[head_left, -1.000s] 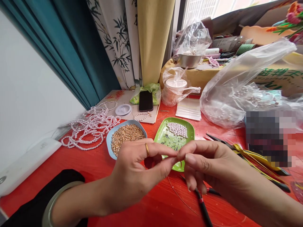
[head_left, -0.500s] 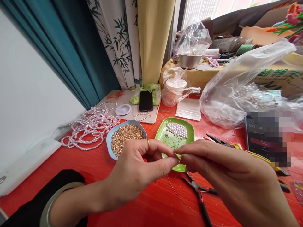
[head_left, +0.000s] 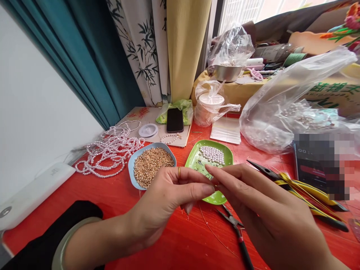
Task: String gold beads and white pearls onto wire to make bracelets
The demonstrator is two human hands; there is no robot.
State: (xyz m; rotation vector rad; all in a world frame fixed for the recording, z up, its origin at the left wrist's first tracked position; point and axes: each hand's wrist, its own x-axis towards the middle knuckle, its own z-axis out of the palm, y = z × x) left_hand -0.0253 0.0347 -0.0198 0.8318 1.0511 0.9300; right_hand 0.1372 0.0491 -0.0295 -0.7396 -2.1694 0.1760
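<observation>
My left hand (head_left: 171,195), with a gold ring on one finger, pinches thumb against index finger over the front of the green tray (head_left: 191,159). Whatever sits in that pinch is too small to make out. My right hand (head_left: 270,210) meets it at the fingertips, its fingers close together and the index finger lifted a little; its thumb is hidden. Small pearl beads (head_left: 212,154) lie in the tray's far part. Left of it, a blue dish (head_left: 131,173) holds gold beads (head_left: 153,165). Small pliers (head_left: 237,228) rest below my right hand.
Pearl strands (head_left: 112,150) are heaped at left near a white device (head_left: 36,195). Yellow-handled pliers (head_left: 312,187) and a phone (head_left: 309,161) lie at right. Behind are a black phone (head_left: 174,120), a wrapped cup (head_left: 210,103) and plastic bags (head_left: 267,120). Thin wire crosses the red table.
My right hand's fingers have shifted, the index finger lifting away from the pinch. The left fingertips stay together. The view has moved slightly, showing more of the yellow-handled pliers.
</observation>
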